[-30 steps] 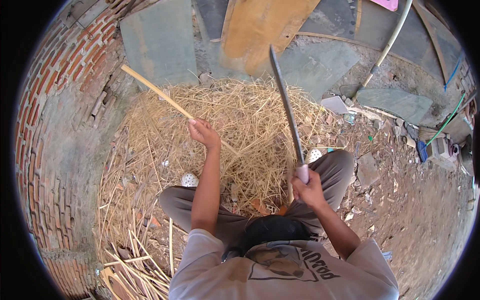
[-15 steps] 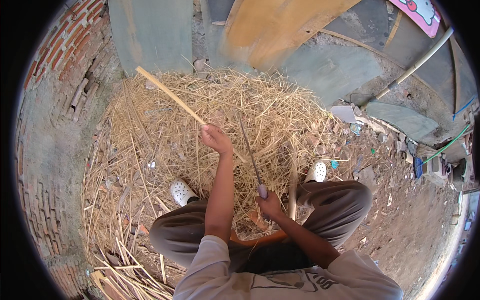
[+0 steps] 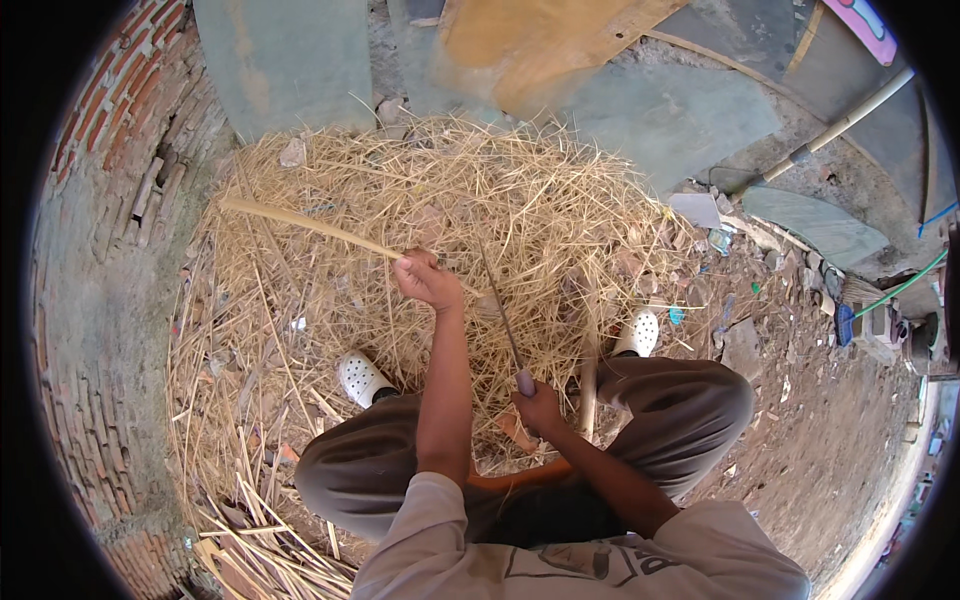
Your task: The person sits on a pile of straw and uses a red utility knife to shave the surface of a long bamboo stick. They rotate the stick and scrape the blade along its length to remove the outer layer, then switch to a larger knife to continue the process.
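My left hand [image 3: 430,281] is closed round one end of a long, flat, pale bamboo strip [image 3: 310,222]. The strip reaches away to the left above the shavings. In my right hand [image 3: 540,409] is the handle of a long knife [image 3: 502,312], gripped low between my knees. Its thin dark blade points up and away, passing to the right of my left hand without touching it. Beneath both hands spreads a thick heap of dry, straw-coloured shavings [image 3: 540,215].
Several long split strips [image 3: 265,545] lie at the lower left. A wooden pole [image 3: 588,385] stands inside my right knee. White clogs [image 3: 362,378] are on my feet. A brick wall [image 3: 100,300] bounds the left; boards [image 3: 285,65] lean at the back. A green-handled brush [image 3: 845,325] is at right.
The far end of the bamboo strip has swung down and to the left as my left hand turned. My right hand and the knife stay nearly in place.
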{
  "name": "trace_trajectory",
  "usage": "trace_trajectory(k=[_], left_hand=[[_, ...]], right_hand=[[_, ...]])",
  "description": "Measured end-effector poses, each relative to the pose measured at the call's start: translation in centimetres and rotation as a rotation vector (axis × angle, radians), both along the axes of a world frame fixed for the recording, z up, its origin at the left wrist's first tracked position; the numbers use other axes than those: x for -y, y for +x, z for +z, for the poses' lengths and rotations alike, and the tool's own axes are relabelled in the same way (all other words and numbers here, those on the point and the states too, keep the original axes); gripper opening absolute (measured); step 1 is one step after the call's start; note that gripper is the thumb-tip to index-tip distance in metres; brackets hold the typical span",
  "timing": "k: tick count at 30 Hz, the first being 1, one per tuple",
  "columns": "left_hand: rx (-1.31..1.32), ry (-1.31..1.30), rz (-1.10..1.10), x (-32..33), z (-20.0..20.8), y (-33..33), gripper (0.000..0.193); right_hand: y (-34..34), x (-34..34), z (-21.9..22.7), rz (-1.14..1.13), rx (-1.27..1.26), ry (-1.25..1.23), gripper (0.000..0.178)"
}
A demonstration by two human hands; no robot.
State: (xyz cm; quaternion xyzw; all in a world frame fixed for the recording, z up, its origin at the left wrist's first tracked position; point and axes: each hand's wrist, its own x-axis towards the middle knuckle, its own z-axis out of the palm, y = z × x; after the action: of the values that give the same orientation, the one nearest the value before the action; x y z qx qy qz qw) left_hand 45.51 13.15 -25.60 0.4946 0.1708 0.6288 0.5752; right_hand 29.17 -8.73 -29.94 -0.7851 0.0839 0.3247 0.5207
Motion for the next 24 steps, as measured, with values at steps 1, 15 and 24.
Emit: trace_trajectory(k=[1,15,24], left_hand=[[0.001,-0.025,-0.016,0.5,-0.2,-0.3,0.041],[-0.128,-0.154,-0.043,-1.4,0.7,-4.1,0.04],[-0.27,-0.022,-0.089,1.6,1.0,-2.9,0.038]], right_hand=[[-0.2,0.2,-0.1,-0.019,-0.016,-0.005,0.027],[0.0,-4.0,0.5,-0.105,0.32,0.266,0.018],[-1.8,0.8,-7.8,0.26,-0.133,-0.317,0.039]])
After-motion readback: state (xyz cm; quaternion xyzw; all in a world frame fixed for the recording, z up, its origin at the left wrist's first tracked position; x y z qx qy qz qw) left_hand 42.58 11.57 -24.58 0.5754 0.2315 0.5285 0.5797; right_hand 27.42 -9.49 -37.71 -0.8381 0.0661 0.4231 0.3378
